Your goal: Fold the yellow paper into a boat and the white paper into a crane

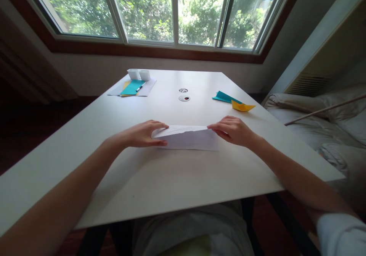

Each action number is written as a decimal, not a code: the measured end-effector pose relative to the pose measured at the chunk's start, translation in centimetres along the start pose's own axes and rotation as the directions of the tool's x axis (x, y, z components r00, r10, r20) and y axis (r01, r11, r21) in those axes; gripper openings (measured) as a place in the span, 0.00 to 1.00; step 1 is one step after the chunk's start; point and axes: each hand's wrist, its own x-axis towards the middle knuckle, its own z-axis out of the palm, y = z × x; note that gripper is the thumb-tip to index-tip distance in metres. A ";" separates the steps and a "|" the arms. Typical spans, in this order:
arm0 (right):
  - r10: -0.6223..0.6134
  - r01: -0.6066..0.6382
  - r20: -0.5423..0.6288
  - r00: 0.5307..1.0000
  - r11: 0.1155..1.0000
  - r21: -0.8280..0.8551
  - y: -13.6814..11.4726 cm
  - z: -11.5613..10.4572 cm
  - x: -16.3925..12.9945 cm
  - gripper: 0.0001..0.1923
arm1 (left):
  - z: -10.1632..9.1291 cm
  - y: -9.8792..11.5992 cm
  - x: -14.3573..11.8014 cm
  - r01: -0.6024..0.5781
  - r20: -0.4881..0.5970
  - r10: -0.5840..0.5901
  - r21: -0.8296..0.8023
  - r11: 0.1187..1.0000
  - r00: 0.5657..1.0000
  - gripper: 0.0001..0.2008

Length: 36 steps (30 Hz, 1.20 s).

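A folded white sheet of paper lies on the white table in front of me. My left hand grips its left end, fingers over the top fold and thumb beneath. My right hand pinches its right end at the upper corner. The top layer of the sheet is lifted slightly between the two hands.
At the back left lie white sheets with teal paper, a pen and two small white cups. A teal folded paper and a yellow paper boat sit at the right. A round cable hole marks mid-table. Bedding lies right.
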 end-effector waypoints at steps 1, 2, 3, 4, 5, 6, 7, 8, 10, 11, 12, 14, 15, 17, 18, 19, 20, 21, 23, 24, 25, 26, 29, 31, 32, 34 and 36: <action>0.036 -0.036 -0.030 0.999 0.999 -0.009 0.0 0.0 0.0 0.12 | -0.1 0.2 0.0 -0.005 -0.009 0.005 -0.012 1.000 1.000 0.37; 0.080 -0.081 -0.048 0.996 0.997 -0.014 0.0 0.0 0.0 0.12 | -0.2 0.4 0.0 -0.014 -0.022 0.014 -0.023 1.000 1.000 0.37; 0.129 -0.130 -0.058 0.990 0.991 -0.017 0.0 0.0 0.0 0.12 | -0.3 0.5 0.0 -0.026 -0.035 0.025 -0.033 0.999 0.999 0.37; 0.182 -0.183 -0.064 0.981 0.983 -0.020 0.0 -0.1 0.0 0.13 | -0.3 0.5 0.0 -0.037 -0.043 0.035 -0.039 0.999 0.998 0.36; 0.236 -0.238 -0.066 0.970 0.971 -0.022 -0.1 -0.1 0.0 0.14 | -0.3 0.5 0.0 -0.037 -0.044 0.036 -0.040 0.998 0.998 0.35; 0.288 -0.290 -0.070 0.955 0.957 -0.023 -0.1 -0.2 0.1 0.14 | -0.2 0.4 0.0 -0.026 -0.036 0.025 -0.036 0.999 0.999 0.35; 0.336 -0.338 -0.080 0.939 0.941 -0.021 -0.2 -0.2 0.1 0.15 | -0.1 0.2 0.1 -0.009 -0.023 0.008 -0.028 1.000 1.000 0.35; 0.379 -0.382 -0.095 0.921 0.924 -0.013 -0.2 -0.2 0.1 0.15 | 0.1 0.0 0.1 0.019 -0.014 -0.020 -0.018 1.000 1.000 0.36; 0.448 -0.449 -0.122 0.886 0.893 0.017 0.0 -0.3 0.2 0.16 | 0.5 -0.4 0.3 0.045 -0.023 -0.045 0.000 0.999 0.999 0.40; 0.475 -0.475 -0.140 0.869 0.879 0.038 0.1 -0.2 0.2 0.16 | 0.7 -0.5 0.3 0.044 -0.030 -0.044 0.004 0.999 0.999 0.42; 0.502 -0.499 -0.159 0.850 0.864 0.065 0.4 -0.2 0.2 0.15 | 0.9 -0.6 0.4 0.036 -0.034 -0.036 0.007 0.999 0.999 0.44; 0.564 -0.548 -0.180 0.806 0.825 0.136 1.0 -0.1 0.1 0.15 | 1.3 -0.5 0.6 0.029 -0.039 -0.028 0.017 0.999 0.999 0.46; 0.601 -0.575 -0.175 0.780 0.799 0.179 1.4 0.1 0.0 0.14 | 1.4 -0.4 0.7 0.031 -0.048 -0.030 0.026 0.999 0.998 0.47; 0.669 -0.627 -0.117 0.734 0.733 0.264 2.3 0.5 -0.1 0.14 | 1.6 0.0 0.9 0.041 -0.109 -0.036 0.047 0.998 0.993 0.46; 0.700 -0.655 -0.086 0.709 0.698 0.288 2.8 0.7 -0.2 0.14 | 1.6 0.2 1.0 0.043 -0.155 -0.033 0.057 0.997 0.987 0.44; 0.726 -0.685 -0.061 0.685 0.669 0.289 3.3 1.0 -0.4 0.14 | 1.6 0.5 1.1 0.035 -0.202 -0.021 0.065 0.997 0.979 0.42; 0.746 -0.712 -0.029 0.665 0.646 0.275 3.8 1.3 -0.6 0.13 | 1.6 0.7 1.1 0.018 -0.244 0.000 0.073 0.997 0.970 0.38; 0.758 -0.734 0.006 0.652 0.629 0.255 4.2 1.5 -0.8 0.13 | 1.5 1.1 1.2 -0.006 -0.272 0.028 0.080 0.997 0.962 0.35; 0.754 -0.755 0.097 0.650 0.626 0.193 4.8 2.0 -1.2 0.12 | 1.4 1.9 1.1 -0.070 -0.269 0.089 0.081 0.994 0.959 0.28; 0.738 -0.750 0.139 0.661 0.643 0.156 5.0 2.3 -1.4 0.12 | 1.3 2.4 1.1 -0.103 -0.237 0.117 0.072 0.992 0.964 0.25; 0.712 -0.731 0.168 0.682 0.671 0.123 5.0 2.4 -1.5 0.12 | 1.2 3.0 1.0 -0.136 -0.193 0.144 0.054 0.989 0.971 0.23; 0.669 -0.691 0.186 0.720 0.716 0.098 5.0 2.5 -1.6 0.13 | 1.2 3.5 1.0 -0.173 -0.148 0.176 0.031 0.984 0.973 0.22; 0.450 -0.481 0.255 0.856 0.874 0.071 4.6 2.7 -1.6 0.17 | 1.2 4.9 0.8 -0.242 -0.054 0.243 0.014 0.970 0.969 0.19; 0.303 -0.350 0.329 0.894 0.932 0.091 4.1 2.7 -1.4 0.19 | 1.4 5.4 0.7 -0.258 -0.024 0.259 0.024 0.966 0.966 0.19; 0.255 -0.311 0.363 0.896 0.945 0.104 3.8 2.7 -1.3 0.19 | 1.4 5.4 0.8 -0.251 -0.025 0.252 0.034 0.967 0.967 0.20; 0.197 -0.268 0.408 0.891 0.955 0.125 3.3 2.5 -1.1 0.18 | 1.6 5.1 0.8 -0.207 -0.052 0.210 0.063 0.976 0.976 0.22; 0.160 -0.238 0.425 0.891 0.962 0.137 2.8 2.3 -0.9 0.17 | 1.7 4.4 1.0 -0.141 -0.085 0.150 0.101 0.985 0.985 0.24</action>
